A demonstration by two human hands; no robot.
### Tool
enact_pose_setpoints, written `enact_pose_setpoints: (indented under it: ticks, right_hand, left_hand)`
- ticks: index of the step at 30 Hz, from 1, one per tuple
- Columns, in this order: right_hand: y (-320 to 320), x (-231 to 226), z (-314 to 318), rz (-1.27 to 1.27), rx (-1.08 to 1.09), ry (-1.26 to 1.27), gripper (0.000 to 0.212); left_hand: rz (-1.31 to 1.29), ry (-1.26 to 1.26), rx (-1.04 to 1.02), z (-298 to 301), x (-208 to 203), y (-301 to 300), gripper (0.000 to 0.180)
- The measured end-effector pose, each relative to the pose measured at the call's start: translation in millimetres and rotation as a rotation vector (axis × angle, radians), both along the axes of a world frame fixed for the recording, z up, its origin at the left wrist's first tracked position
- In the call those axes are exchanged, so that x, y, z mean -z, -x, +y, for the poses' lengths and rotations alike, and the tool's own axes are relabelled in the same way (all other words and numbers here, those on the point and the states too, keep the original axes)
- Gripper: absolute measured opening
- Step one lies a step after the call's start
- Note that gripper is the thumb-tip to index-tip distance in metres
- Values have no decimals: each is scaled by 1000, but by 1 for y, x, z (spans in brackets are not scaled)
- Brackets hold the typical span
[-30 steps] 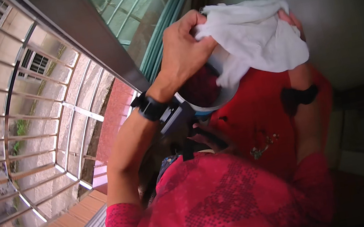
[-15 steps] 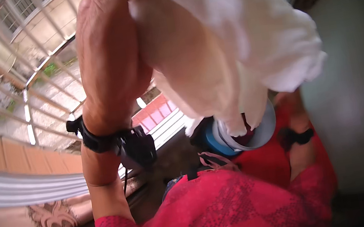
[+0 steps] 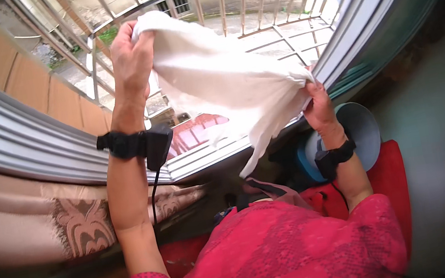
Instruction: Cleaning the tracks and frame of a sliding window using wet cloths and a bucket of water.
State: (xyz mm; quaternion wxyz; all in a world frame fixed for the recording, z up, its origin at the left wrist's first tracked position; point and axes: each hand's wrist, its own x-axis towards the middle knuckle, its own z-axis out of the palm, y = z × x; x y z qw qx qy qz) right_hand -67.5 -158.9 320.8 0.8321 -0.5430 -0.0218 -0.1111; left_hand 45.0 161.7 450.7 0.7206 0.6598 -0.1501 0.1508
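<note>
A white cloth (image 3: 218, 75), possibly a garment, hangs spread between my raised hands at the window opening. My left hand (image 3: 133, 60) is closed on its upper left corner. Lower and to the right, my right hand (image 3: 320, 105) pinches the cloth's other side. Its loose lower edge droops in folds toward the window track, with one strip dangling nearest me. Beside my right wrist stands a pale grey bucket (image 3: 363, 130), partly hidden by my forearm. A blue rim (image 3: 303, 162) shows at its left.
Metal security bars (image 3: 241, 3) enclose the space outside the window. White sliding tracks (image 3: 41, 148) run along the sill, with a patterned beige curtain (image 3: 10, 204) below on the left. A red seat or stool (image 3: 388, 179) is under the bucket area. A glass pane (image 3: 362, 59) stands at right.
The cloth has moved away from me and spread out toward the bars. My right hand has risen from beside the bucket to grip the cloth; my left has moved farther off.
</note>
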Motion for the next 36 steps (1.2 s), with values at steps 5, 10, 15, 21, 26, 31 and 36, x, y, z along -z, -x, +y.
enact_pose_setpoints:
  ticks: [5,10,15,21,26,31,36]
  right_hand:
    - [44,-27,-52,-61,34,-33,44]
    - [104,-105,-93,11,534,-205,43]
    - [142,-50,-194,112,760,20,34]
    - [151,181,-260,631,405,946,31]
    - [149,388,-264,-78,-170,1857,16]
    - [99,334,-215,749,-234,1359,35]
    - [116,457,-214,774,-312,1225,31]
  left_hand:
    - [143,-282,638,-52,24,44,17]
    - [-26,-312,988,-172,48,79,22]
    - [6,-387,1050,-310,89,108,33]
    - [-328,-1224,1088,-392,236,107,31]
    - [-104,-1005,1261,-369,246,115,26]
    - [301,-996,1194,-349,247,108,26]
    - [411,-944,1054,-344,245,110,22]
